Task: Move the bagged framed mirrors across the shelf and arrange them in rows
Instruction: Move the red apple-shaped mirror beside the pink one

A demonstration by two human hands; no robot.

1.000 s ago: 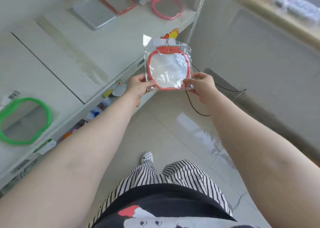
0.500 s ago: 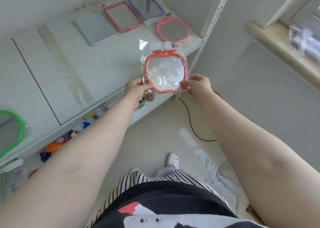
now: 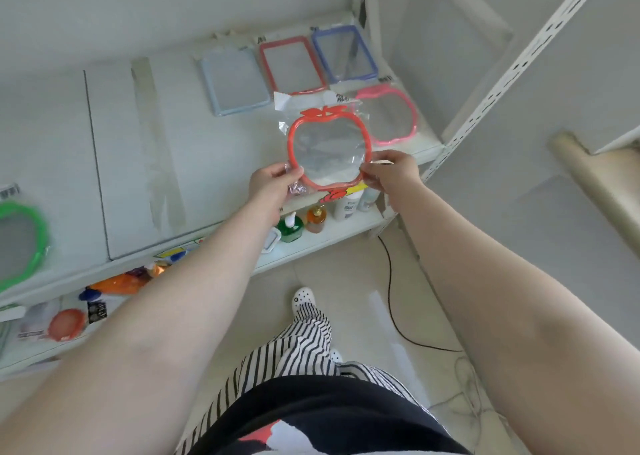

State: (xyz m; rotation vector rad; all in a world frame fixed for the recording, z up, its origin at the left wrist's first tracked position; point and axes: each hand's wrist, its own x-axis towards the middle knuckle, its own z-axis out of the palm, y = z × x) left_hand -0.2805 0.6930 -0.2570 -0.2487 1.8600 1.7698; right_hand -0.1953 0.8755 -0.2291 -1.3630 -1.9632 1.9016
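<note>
White shelf (image 3: 166,136), apple mirror (image 3: 329,149) stem away

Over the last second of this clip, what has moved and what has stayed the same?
The red apple-shaped mirror in its bag has been carried from off the shelf's front edge to above the shelf, next to the pink apple mirror. The view has swung right with it. The left hand and right hand grip its lower sides as before; nothing was let go. The three rectangular mirrors and the green mirror have not moved.
</note>
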